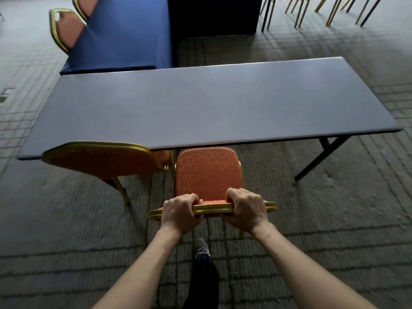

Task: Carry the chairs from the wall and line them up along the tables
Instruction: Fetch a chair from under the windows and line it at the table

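Note:
An orange chair with a gold frame stands at the near edge of the long grey table, its seat front just under the tabletop. My left hand and my right hand both grip the gold top rail of its backrest, side by side. A second orange chair stands to its left along the same table edge, close beside it.
A blue-clothed table stretches away at the back left with two orange chairs along its left side. Several chair legs show at the top right. A black table leg stands at the right. My foot is behind the chair.

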### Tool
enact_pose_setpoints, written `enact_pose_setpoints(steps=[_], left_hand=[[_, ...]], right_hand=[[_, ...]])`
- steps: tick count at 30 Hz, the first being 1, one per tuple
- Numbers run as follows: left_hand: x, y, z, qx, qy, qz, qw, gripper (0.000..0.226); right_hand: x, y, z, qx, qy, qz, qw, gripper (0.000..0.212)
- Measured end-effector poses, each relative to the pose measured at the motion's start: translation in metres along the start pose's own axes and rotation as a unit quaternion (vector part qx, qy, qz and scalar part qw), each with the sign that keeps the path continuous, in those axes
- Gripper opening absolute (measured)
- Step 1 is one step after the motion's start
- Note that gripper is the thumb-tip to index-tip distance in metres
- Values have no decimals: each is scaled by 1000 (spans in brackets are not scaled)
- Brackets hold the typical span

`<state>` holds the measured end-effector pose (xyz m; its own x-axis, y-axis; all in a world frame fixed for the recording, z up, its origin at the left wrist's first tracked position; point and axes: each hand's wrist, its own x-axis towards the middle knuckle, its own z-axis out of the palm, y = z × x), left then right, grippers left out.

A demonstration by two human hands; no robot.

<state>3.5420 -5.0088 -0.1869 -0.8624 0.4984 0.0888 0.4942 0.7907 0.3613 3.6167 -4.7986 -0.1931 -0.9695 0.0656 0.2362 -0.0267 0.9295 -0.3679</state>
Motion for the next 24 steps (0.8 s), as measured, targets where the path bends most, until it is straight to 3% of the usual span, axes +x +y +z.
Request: enact_pose_setpoints(steps=[5, 10, 14, 20, 24], left_hand=[[-91, -16, 25, 8, -97, 15, 995, 44], [-119, -3, 21, -8, -149, -32, 988, 41], [-114, 8, 19, -10, -127, -93, 988, 37], [-141, 27, 22, -87, -66, -183, 977, 45], [-163, 46, 15, -218, -54, -242, 944, 63]], right_hand=[[-90, -26, 32, -7, -72, -1, 997, 35], [-122, -48, 24, -4, -127, 87, 988, 25], [-122, -57, 8, 55, -127, 140, 981, 30], [-161, -68, 5, 154, -122, 177, 964, 67], [-181, -89, -1, 294, -60, 251, 920, 58]])
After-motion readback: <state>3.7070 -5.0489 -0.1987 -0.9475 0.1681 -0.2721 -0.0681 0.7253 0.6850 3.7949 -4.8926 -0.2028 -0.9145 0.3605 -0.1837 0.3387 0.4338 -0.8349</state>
